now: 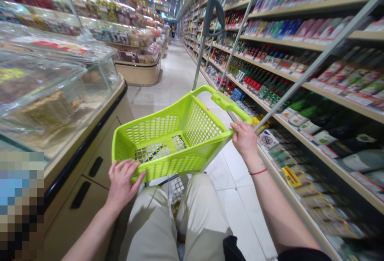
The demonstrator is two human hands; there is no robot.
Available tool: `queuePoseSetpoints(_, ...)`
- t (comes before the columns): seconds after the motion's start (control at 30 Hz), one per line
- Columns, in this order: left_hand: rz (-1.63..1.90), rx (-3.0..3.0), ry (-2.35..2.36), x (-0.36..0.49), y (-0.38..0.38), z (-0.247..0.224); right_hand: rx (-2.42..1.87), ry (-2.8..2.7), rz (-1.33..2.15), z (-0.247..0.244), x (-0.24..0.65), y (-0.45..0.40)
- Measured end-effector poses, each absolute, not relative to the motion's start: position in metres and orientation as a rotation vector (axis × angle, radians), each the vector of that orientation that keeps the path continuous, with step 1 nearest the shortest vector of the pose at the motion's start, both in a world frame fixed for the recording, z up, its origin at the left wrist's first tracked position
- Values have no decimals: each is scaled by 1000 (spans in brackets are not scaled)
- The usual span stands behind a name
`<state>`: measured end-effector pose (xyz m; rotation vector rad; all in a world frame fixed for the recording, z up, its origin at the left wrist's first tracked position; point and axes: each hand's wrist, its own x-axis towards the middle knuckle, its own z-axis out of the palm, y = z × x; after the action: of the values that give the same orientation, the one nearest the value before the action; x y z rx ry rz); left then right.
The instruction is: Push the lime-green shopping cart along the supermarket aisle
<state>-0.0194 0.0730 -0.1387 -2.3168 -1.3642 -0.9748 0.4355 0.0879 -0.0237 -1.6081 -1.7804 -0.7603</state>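
Observation:
A lime-green plastic shopping cart [168,169] stands turned sideways just in front of my knees, with holes in its walls and floor. Nothing lies in its basket. My left hand [124,183] is hooked over the rim at the near left corner, fingers inside and thumb along the outer wall. On the right, my right hand [243,139] is closed around the corner where the rim meets the handle [231,107]; part of its grip is hidden. A red string circles my right wrist.
Shelves of bottles and packets [288,69] line the right side, crossed by slanted metal poles [324,49]. At left stands a glass-topped display counter [99,121] with dark drawer handles. A tiled aisle [177,65] runs ahead, past another low display stand [141,73].

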Motion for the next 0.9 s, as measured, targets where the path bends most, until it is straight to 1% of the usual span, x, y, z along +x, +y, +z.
queuePoseSetpoints(0.2, -760, -2186, -1560, 5, 61, -123, -1560, -1792, -740, -25, 429, 83)
queuePoseSetpoints(0.47, -734, -2518, -1305, 43, 59, -111, -1547, -1801, -708, -27, 424, 77)
queuePoseSetpoints(0.73, -777, -2597, -1318, 41, 60, -112, -1537, -1805, -712, -39, 406, 72)
queuePoseSetpoints(0.9, -792, -2622, -1327, 41, 60, -111, -1568, -1853, -694, -30, 423, 76)
